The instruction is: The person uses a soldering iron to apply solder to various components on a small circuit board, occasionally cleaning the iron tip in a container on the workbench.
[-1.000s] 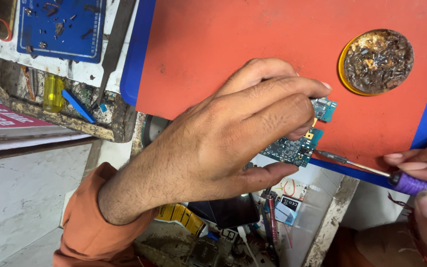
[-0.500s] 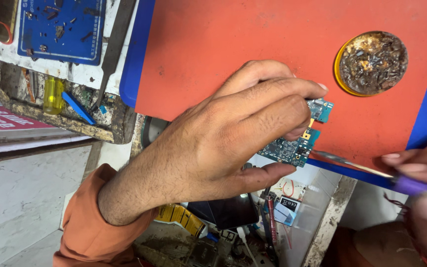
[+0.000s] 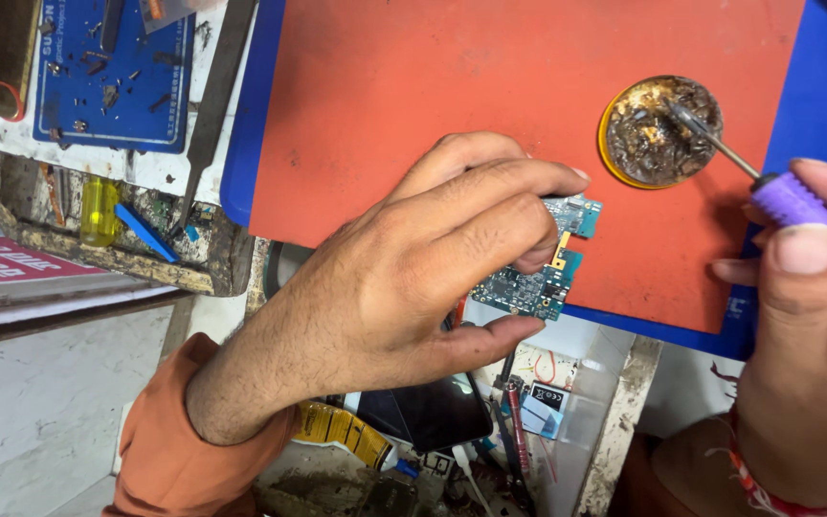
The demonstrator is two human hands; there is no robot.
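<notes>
left hand [image 3: 385,287] pinching circuit board [image 3: 538,278] over orange mat [image 3: 433,105] | right hand [image 3: 806,335] gripping purple soldering iron [image 3: 806,215], tip in flux tin [image 3: 660,131]

left hand [image 3: 404,278] pinching, right hand [image 3: 806,354] gripping (thumb up)

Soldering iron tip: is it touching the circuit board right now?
No, the soldering iron in the right hand has its tip in the round tin, apart from the circuit board the left hand holds.
</notes>
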